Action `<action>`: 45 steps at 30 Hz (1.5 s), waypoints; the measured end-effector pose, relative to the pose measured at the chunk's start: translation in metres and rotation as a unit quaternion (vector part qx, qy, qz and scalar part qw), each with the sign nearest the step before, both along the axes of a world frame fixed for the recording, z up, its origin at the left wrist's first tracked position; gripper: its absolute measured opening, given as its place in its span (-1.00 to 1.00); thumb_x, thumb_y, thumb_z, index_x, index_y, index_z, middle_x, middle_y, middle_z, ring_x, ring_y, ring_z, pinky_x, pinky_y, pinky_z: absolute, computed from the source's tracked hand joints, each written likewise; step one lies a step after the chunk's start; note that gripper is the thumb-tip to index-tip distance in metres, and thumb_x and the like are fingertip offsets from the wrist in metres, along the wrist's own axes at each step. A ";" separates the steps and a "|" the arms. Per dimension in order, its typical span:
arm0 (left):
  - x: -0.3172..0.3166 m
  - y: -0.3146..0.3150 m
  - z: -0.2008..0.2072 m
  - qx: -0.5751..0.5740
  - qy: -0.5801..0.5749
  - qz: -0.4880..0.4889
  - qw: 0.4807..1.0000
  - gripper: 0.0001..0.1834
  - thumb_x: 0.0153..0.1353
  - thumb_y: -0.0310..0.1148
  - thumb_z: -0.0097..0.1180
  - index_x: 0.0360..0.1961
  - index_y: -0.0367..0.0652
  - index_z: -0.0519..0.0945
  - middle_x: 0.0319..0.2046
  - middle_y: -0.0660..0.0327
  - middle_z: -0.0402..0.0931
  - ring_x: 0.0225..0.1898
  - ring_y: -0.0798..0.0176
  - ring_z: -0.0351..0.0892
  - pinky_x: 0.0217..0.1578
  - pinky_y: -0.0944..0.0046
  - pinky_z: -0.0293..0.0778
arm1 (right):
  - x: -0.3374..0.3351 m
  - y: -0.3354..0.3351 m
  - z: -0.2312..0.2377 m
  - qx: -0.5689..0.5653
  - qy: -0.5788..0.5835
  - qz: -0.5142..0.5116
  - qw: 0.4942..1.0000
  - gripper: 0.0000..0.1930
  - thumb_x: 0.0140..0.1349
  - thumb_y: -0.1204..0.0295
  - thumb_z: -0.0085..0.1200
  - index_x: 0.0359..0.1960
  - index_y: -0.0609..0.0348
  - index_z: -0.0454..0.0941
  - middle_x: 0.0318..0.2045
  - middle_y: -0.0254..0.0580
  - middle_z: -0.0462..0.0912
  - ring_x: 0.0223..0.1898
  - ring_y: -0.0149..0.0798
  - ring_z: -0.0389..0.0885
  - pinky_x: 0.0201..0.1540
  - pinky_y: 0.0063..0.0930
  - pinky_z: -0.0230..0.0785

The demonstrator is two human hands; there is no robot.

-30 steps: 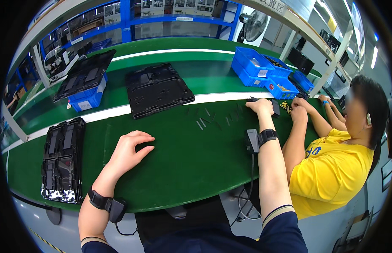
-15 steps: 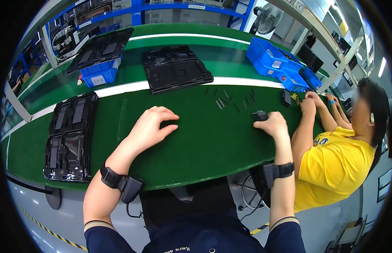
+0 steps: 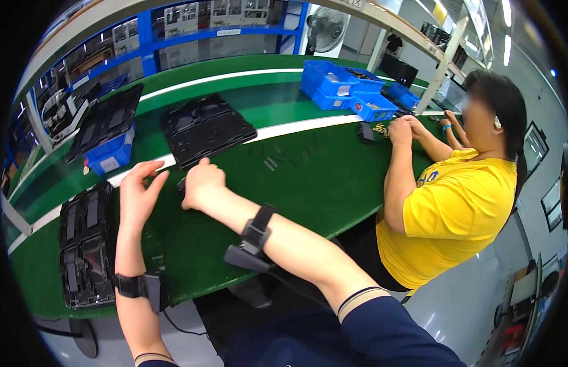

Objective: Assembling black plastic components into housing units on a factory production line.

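One dark part (image 3: 181,187) in the grip of the right hand (image 3: 205,185), fingertip side.

Place: factory assembly workshop | landmark: long green tabletop (image 3: 320,192), white stripes (image 3: 296,128) along it | on tabletop: black moulded trays (image 3: 207,133), blue parts bins (image 3: 323,99), small loose strips (image 3: 270,163) | behind tabletop: blue-framed racking (image 3: 148,40), standing fan (image 3: 326,29) | at tabletop's right: co-worker (image 3: 458,205) in yellow shirt (image 3: 461,229), hands together | high to tabletop's right: ceiling tube lights (image 3: 507,50)

navy sleeves (image 3: 391,324); tan-striped cuffs (image 3: 361,300); black wrist straps (image 3: 259,224); boxy modules (image 3: 246,258); cables (image 3: 185,331)
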State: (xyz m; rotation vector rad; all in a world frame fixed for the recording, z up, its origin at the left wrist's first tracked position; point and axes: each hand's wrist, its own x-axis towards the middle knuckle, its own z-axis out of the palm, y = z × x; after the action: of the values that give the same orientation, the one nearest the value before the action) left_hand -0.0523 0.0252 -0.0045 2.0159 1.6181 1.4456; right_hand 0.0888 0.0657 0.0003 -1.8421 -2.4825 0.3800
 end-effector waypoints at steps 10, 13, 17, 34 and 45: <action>0.016 -0.019 0.027 0.032 0.014 0.016 0.999 -0.77 0.01 -0.47 0.16 -0.27 -0.31 0.58 -0.30 0.14 0.55 -0.29 0.29 0.54 -0.23 0.38 0.40 | 0.173 0.089 0.023 0.381 0.191 -0.148 0.893 -0.37 -0.18 0.02 0.30 -0.22 0.36 0.50 -0.18 0.12 0.47 -0.12 -0.04 0.48 -0.10 -0.29 0.38; 0.021 -0.015 0.021 0.034 0.040 -0.002 0.999 -0.78 -0.01 -0.50 0.16 -0.27 -0.31 0.58 -0.28 0.13 0.55 -0.29 0.29 0.53 -0.23 0.38 0.39 | 0.269 0.127 0.001 0.378 0.024 -0.313 0.871 -0.47 -0.07 0.10 0.23 -0.23 0.34 0.48 -0.11 0.03 0.38 -0.07 -0.04 0.42 -0.10 -0.24 0.42; 0.024 -0.016 0.019 0.037 0.065 -0.012 0.997 -0.78 -0.03 -0.53 0.15 -0.28 -0.32 0.58 -0.27 0.10 0.55 -0.27 0.22 0.54 -0.22 0.36 0.40 | 0.326 0.144 -0.022 0.303 -0.093 -0.432 0.845 -0.39 -0.09 0.06 0.24 -0.13 0.33 0.43 -0.06 -0.11 0.31 0.02 -0.15 0.37 -0.08 -0.30 0.43; 0.028 -0.019 0.012 -0.003 0.085 -0.018 0.996 -0.76 -0.07 -0.52 0.17 -0.30 -0.32 0.59 -0.30 0.06 0.54 -0.27 0.10 0.55 -0.25 0.29 0.41 | 0.363 0.151 -0.043 0.283 0.058 -0.525 0.801 -0.48 -0.21 0.24 0.32 -0.22 0.30 0.48 -0.06 0.01 0.36 -0.08 -0.02 0.49 -0.04 -0.27 0.40; 0.032 -0.016 0.010 0.006 0.101 -0.035 0.994 -0.78 -0.02 -0.44 0.17 -0.30 -0.27 0.60 -0.32 0.10 0.55 -0.28 0.05 0.55 -0.24 0.25 0.44 | 0.280 0.020 -0.040 0.305 0.082 -0.251 0.915 -0.47 -0.29 0.34 0.22 -0.19 0.33 0.51 -0.17 0.03 0.42 -0.20 0.00 0.52 -0.10 -0.25 0.39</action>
State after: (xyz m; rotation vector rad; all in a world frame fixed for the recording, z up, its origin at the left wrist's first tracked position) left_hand -0.0206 0.0089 0.0051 2.2660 1.5966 1.2648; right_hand 0.3687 0.0862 -0.0397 -1.9414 -1.6469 -0.2311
